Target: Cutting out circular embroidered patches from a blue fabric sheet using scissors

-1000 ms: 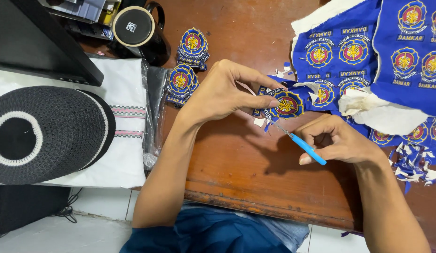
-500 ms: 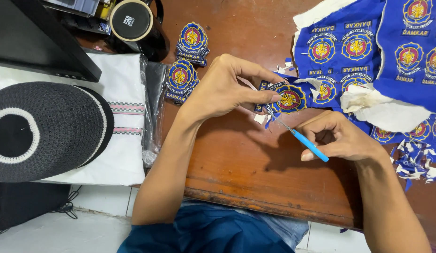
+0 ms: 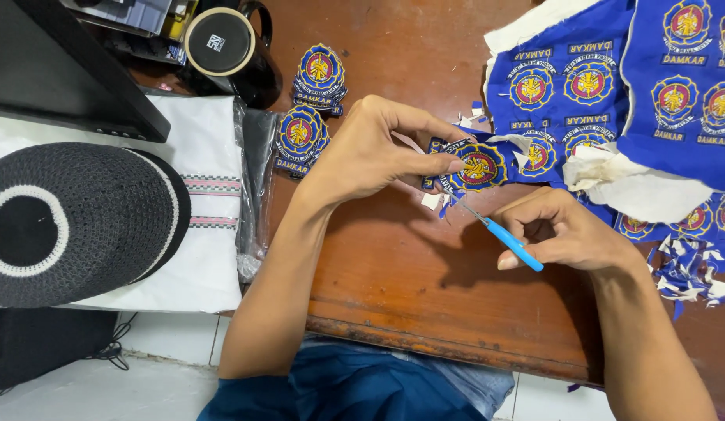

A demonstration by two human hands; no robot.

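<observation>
My left hand [image 3: 378, 152] pinches a round blue embroidered patch [image 3: 478, 167] with a red and yellow emblem, holding it just above the brown wooden table [image 3: 409, 288]. My right hand [image 3: 561, 230] grips small scissors with a blue handle [image 3: 512, 243]; their thin blades reach up to the lower left edge of the patch. White backing scraps hang off the patch under my left fingers.
Two stacks of cut patches [image 3: 304, 129] lie to the left. Blue fabric sheets printed with patches [image 3: 596, 78] and white backing [image 3: 650, 195] cover the right side, with blue trimmings [image 3: 689, 269]. A black mug [image 3: 222, 47], a black and white knitted cap [image 3: 66, 222] and folded white cloth [image 3: 210, 234] sit left.
My right hand with the scissors has shifted slightly up and left toward the patch's edge. My left hand has turned the patch a little.
</observation>
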